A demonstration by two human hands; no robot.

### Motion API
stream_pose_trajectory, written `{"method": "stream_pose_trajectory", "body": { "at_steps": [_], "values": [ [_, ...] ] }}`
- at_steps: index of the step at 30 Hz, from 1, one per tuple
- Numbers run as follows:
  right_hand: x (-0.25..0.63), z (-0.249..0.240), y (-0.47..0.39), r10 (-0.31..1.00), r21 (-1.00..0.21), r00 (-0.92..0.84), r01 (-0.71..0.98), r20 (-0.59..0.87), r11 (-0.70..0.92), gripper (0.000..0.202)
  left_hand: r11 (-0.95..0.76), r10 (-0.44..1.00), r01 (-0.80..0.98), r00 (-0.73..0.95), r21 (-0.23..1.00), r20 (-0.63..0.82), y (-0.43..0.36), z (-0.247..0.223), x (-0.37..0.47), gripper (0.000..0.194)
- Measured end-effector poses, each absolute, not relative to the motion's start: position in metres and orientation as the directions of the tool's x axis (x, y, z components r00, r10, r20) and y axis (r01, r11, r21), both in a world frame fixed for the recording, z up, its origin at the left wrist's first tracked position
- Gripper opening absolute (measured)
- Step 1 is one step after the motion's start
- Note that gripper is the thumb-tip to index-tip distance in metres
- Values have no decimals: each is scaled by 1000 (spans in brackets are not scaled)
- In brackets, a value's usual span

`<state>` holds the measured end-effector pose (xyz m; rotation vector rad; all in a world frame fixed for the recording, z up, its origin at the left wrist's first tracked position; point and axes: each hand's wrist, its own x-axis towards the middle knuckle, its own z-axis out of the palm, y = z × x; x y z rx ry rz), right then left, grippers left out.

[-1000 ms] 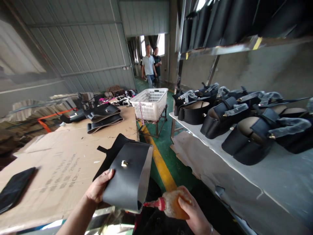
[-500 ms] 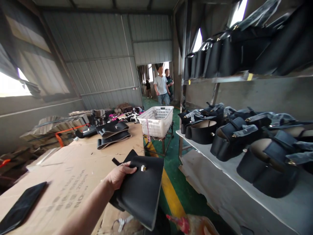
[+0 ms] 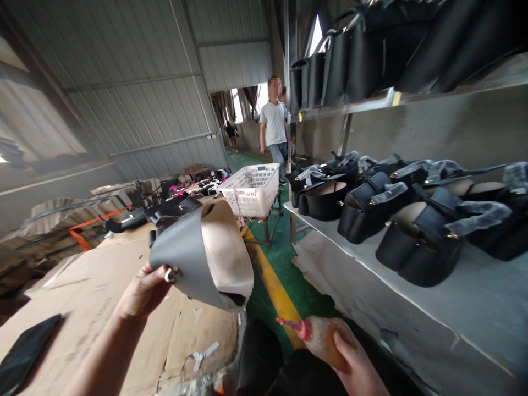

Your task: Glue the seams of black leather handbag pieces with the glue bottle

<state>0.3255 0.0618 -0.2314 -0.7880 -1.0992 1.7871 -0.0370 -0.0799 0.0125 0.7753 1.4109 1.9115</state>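
Observation:
In my left hand [image 3: 144, 294] is a black leather bag piece [image 3: 179, 258], held by its edge near a small metal fitting. The piece curves into an open loop, and its beige lining [image 3: 225, 247] faces right. My fingers are closed on it above the cardboard-covered table. Low on the right, my right hand [image 3: 352, 357] is wrapped round a glue bottle [image 3: 324, 341], a squeeze bottle with amber contents. Its pink-red nozzle [image 3: 303, 329] points left, apart from the bag piece.
Cardboard [image 3: 94, 308] covers the table, with a flat black piece [image 3: 28, 352] on it. A white plastic basket [image 3: 251, 190] stands ahead on a stand. Black bags [image 3: 416, 242] line the rack at right, on two levels. A person [image 3: 273, 126] walks near the doorway.
My left hand has moved left and turned the bag piece, so its lining now shows. The right hand and glue bottle have come further into view. The person ahead is closer.

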Motion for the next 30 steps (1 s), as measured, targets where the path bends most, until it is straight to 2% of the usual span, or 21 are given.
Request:
{"method": "stream_pose_trajectory", "body": {
  "at_steps": [2, 4, 7, 9, 12, 17, 24, 30],
  "values": [
    [324, -219, 64, 883, -845, -440, -402, -160, -353, 36, -116, 798, -143, -603, 983, 6, -102, -17, -22, 27],
    [322, -211, 67, 871, -816, -450, -416, -198, -400, 40, -12, 798, -184, -594, 983, -102, -125, -49, -7, 25],
    [321, -209, 72, 876, -852, -445, -371, -186, -369, 43, 40, 771, -226, -612, 973, -174, -152, -84, 8, 26],
    [320, -209, 76, 893, -914, -429, -295, -134, -278, 42, 70, 784, -240, -587, 968, -202, -163, -94, 12, 24],
    [318, -205, 81, 923, -987, -384, -151, 1, -61, 39, 81, 807, -271, -547, 959, -222, -166, -92, 13, 21],
    [304, -199, 87, 891, -975, -396, -76, 223, 210, 31, 78, 847, -289, -485, 954, -216, -153, -75, 18, 16],
    [284, -208, 91, 890, -966, -377, -68, 255, 248, 28, 93, 813, -312, -525, 945, -253, -153, -73, 23, 18],
    [294, -210, 83, 855, -958, -436, -79, 282, 275, 25, 130, 855, -281, -453, 951, -251, -154, -77, 14, 21]
  ]
}}
